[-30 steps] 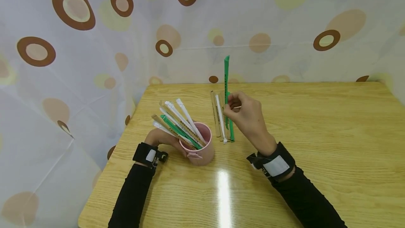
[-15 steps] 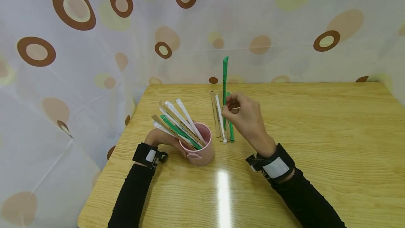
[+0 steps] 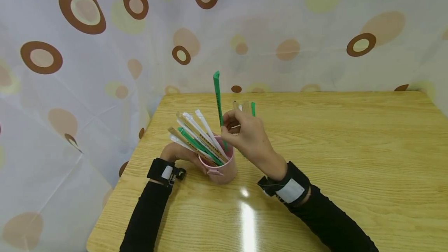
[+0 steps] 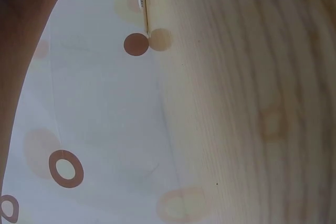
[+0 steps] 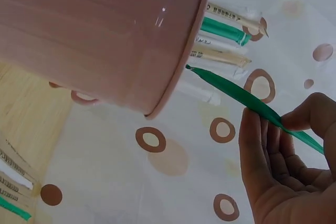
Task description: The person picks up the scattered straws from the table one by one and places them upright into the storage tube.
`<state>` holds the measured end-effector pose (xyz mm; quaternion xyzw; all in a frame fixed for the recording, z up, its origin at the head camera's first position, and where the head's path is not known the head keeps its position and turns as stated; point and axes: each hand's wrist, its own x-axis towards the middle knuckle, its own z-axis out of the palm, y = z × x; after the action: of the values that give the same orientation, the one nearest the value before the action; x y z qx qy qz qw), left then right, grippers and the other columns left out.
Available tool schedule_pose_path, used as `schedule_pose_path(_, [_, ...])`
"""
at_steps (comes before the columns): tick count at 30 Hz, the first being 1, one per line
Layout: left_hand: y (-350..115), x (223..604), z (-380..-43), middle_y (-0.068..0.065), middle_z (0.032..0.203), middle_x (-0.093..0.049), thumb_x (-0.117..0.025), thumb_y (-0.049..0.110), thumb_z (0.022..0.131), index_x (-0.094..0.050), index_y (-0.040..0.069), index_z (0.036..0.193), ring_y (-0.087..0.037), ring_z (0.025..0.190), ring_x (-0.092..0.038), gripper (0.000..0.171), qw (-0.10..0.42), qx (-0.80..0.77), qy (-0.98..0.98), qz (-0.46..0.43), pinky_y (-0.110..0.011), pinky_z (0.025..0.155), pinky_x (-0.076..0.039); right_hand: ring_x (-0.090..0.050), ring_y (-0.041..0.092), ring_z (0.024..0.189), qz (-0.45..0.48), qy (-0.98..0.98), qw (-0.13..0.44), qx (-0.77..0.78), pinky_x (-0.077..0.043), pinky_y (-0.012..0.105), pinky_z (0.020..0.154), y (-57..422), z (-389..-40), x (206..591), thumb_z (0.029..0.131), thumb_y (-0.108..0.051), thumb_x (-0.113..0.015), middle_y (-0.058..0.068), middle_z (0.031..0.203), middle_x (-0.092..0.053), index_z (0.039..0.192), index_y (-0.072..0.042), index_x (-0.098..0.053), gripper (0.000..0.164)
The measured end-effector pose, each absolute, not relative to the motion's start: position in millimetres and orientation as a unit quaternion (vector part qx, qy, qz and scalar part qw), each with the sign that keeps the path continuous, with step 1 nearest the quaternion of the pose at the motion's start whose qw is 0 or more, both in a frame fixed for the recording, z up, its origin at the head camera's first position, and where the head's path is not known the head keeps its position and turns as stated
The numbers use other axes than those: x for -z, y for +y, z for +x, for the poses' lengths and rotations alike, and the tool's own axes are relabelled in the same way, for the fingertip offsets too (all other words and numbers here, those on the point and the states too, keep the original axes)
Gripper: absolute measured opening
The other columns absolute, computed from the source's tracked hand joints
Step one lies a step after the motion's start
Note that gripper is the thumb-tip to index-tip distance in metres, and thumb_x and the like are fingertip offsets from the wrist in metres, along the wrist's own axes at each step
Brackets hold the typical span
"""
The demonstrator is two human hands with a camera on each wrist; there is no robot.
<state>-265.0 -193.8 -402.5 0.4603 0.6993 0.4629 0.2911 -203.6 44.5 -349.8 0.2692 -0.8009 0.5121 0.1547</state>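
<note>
Right hand point(image 3: 247, 136) pinches straw point(image 3: 217, 94); left hand point(image 3: 182, 153) grips cup point(image 3: 224, 175). Poor aim could snag straw's end, below the pinch, on rim point(image 5: 170, 90).

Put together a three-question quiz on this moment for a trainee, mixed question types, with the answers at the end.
1. Multiple choice: what colour is the straw that the right hand pinches? A) white B) green C) brown
2. True or false: the left hand is well apart from the pink cup.
3. Open: in the head view, where do the loose straws outside the pink cup lie?

Key:
1. B.
2. False: the left hand holds the pink cup at its side.
3. On the table, just beyond the right hand, which partly hides them.
</note>
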Motion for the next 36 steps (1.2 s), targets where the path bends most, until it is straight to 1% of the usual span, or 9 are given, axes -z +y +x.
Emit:
schedule_pose_path(3, [-195.3,399.9,-263.0,-0.031,0.13,-0.061,-0.093,0.014,0.074,-0.053,-0.015,0.133,-0.005,0.117,-0.058,0.077,0.28,-0.449,0.73,0.432,-0.025,0.104,-0.048,-0.071,0.019,0.085,0.287,-0.815,0.125,-0.488,-0.059,0.022,0.073,36.1,-204.2,353.9,0.09,0.003,-0.067,0.01,0.093,-0.07,0.104,0.001,-0.064,0.015])
schedule_pose_path(5, [-195.6,398.4,-261.6,-0.028,0.126,-0.064,-0.092,0.007,0.073,-0.058,-0.014,0.128,-0.003,0.113,-0.06,0.069,0.28,-0.443,0.744,0.414,-0.026,0.101,-0.049,-0.07,0.018,0.083,0.298,-0.831,0.109,-0.457,-0.059,0.022,0.072,31.8,-205.1,358.7,0.091,0.001,-0.067,0.008,0.092,-0.07,0.104,-0.001,-0.065,0.014])
schedule_pose_path(10, [-195.4,399.9,-259.9,-0.027,0.121,-0.067,-0.091,0.001,0.073,-0.062,-0.013,0.123,-0.005,0.107,-0.063,0.06,0.293,-0.447,0.743,0.403,-0.028,0.097,-0.053,-0.066,0.013,0.077,0.312,-0.862,0.078,-0.392,-0.055,0.021,0.067,25.6,-205.9,369.7,0.089,-0.001,-0.067,0.005,0.087,-0.068,0.1,-0.003,-0.066,0.012])
schedule_pose_path(16, [-195.9,399.1,-260.2,-0.029,0.123,-0.065,-0.089,0.001,0.075,-0.06,-0.016,0.125,-0.003,0.108,-0.062,0.061,0.293,-0.445,0.738,0.415,-0.029,0.097,-0.054,-0.061,0.011,0.071,0.328,-0.872,0.061,-0.359,-0.052,0.019,0.062,19.5,-208.1,373.3,0.084,0.003,-0.065,0.004,0.082,-0.066,0.095,-0.003,-0.066,0.013])
schedule_pose_path(21, [-196.3,399.4,-260.3,-0.03,0.122,-0.065,-0.089,-0.001,0.074,-0.061,-0.015,0.124,-0.002,0.107,-0.062,0.059,0.29,-0.44,0.74,0.418,-0.03,0.097,-0.053,-0.05,0.008,0.062,0.335,-0.885,0.025,-0.322,-0.042,0.018,0.054,14.2,-208.1,372.2,0.083,0.005,-0.065,0.001,0.074,-0.06,0.092,-0.003,-0.065,0.012])
schedule_pose_path(23, [-196.8,399.6,-260.5,-0.029,0.121,-0.066,-0.089,0.0,0.074,-0.061,-0.014,0.123,-0.002,0.106,-0.062,0.059,0.289,-0.438,0.74,0.42,-0.03,0.097,-0.054,-0.047,0.008,0.06,0.341,-0.89,0.024,-0.301,-0.038,0.018,0.052,12.1,-207.3,371.5,0.083,0.005,-0.065,0.001,0.073,-0.058,0.091,-0.003,-0.064,0.012])
schedule_pose_path(26, [-197.5,399.5,-260.3,-0.028,0.12,-0.066,-0.089,0.003,0.075,-0.06,-0.014,0.123,-0.002,0.105,-0.062,0.059,0.29,-0.434,0.743,0.419,-0.029,0.095,-0.054,-0.049,0.009,0.06,0.347,-0.896,0.032,-0.276,-0.039,0.018,0.052,9.9,-205.6,371.2,0.082,0.006,-0.066,0.002,0.075,-0.059,0.089,-0.003,-0.064,0.012])
schedule_pose_path(31, [-197.8,399.0,-260.5,-0.028,0.122,-0.065,-0.089,0.006,0.077,-0.06,-0.015,0.125,-0.001,0.105,-0.061,0.059,0.292,-0.427,0.746,0.419,-0.028,0.095,-0.054,-0.058,0.012,0.066,0.35,-0.899,0.04,-0.26,-0.047,0.022,0.055,9.1,-203.4,370.5,0.084,0.005,-0.065,0.006,0.082,-0.065,0.094,-0.002,-0.066,0.012])
schedule_pose_path(36, [-197.1,399.9,-261.8,-0.028,0.126,-0.063,-0.089,0.006,0.076,-0.058,-0.014,0.129,0.0,0.11,-0.059,0.065,0.289,-0.421,0.748,0.424,-0.028,0.099,-0.052,-0.056,0.015,0.069,0.341,-0.899,0.054,-0.269,-0.047,0.024,0.056,16.6,-204.9,365.3,0.086,0.002,-0.066,0.007,0.084,-0.062,0.099,0.0,-0.064,0.013])
